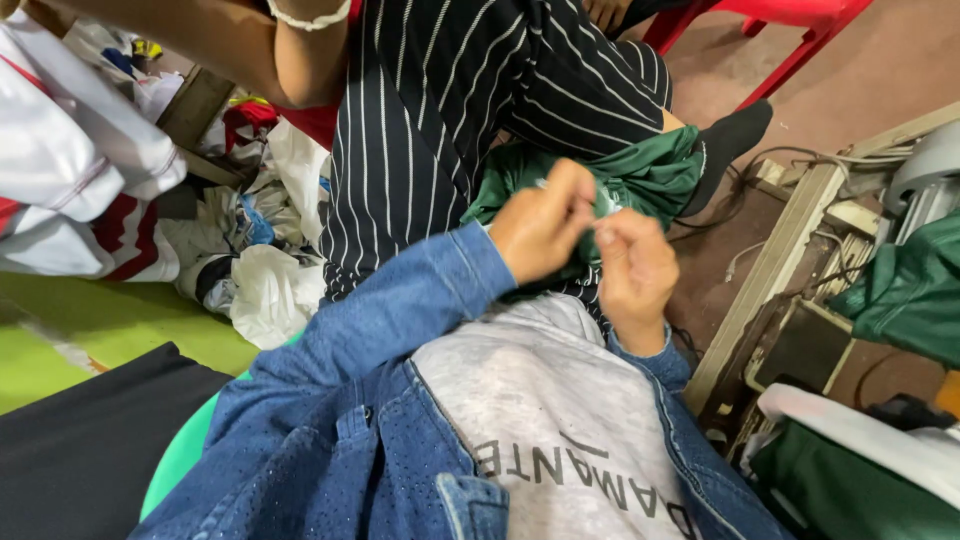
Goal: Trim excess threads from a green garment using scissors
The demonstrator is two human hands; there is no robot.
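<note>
My left hand (pixel 540 225) and my right hand (pixel 635 270) meet close together in front of my chest, both pinching a fold of green cloth (pixel 650 175) that lies across my lap. The fingertips of both hands touch at the cloth's edge. I cannot tell whether a needle or thread sits between them. My arms are in blue denim sleeves (pixel 400 310) over a grey shirt. Right behind the cloth another person in black trousers with white stripes (pixel 440 120) sits facing me, a bare arm (pixel 250 50) stretched to the left.
A heap of white and red garments (pixel 90 170) and white scraps (pixel 270 280) lies at the left. A red plastic chair (pixel 790 30) stands at the back. A sewing machine table (pixel 780 270) with more green cloth (pixel 910 290) is at my right. Black fabric (pixel 80 450) lies lower left.
</note>
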